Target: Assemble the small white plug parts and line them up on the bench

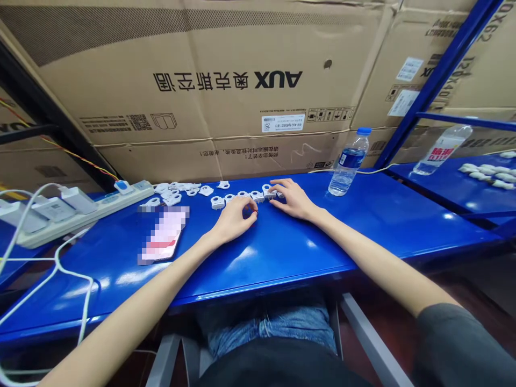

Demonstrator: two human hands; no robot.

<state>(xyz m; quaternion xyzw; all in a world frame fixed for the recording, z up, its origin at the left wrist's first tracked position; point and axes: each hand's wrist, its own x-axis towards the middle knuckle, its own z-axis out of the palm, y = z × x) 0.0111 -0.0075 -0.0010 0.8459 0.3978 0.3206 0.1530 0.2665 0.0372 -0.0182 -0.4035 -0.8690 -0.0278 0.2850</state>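
Several small white plastic parts, each with a round hole, stand in a row on the blue table (322, 242). At the left end of the row is one such white part (217, 202). Just in front of the row, my left hand (237, 219) has its thumb and index finger curled into a loop with the tips together; anything tiny between them is too small to make out. My right hand (293, 200) is at the right end of the row, thumb and fingers around a white ring-shaped part (267, 191). Its fingers partly hide another part behind them.
A loose pile of white parts (173, 192) lies at the back left, near a phone (163, 236) with a blurred screen. A power strip (108, 207) with chargers and white cables is further left. A water bottle (349, 164) stands to the right, before large cartons (226, 43).
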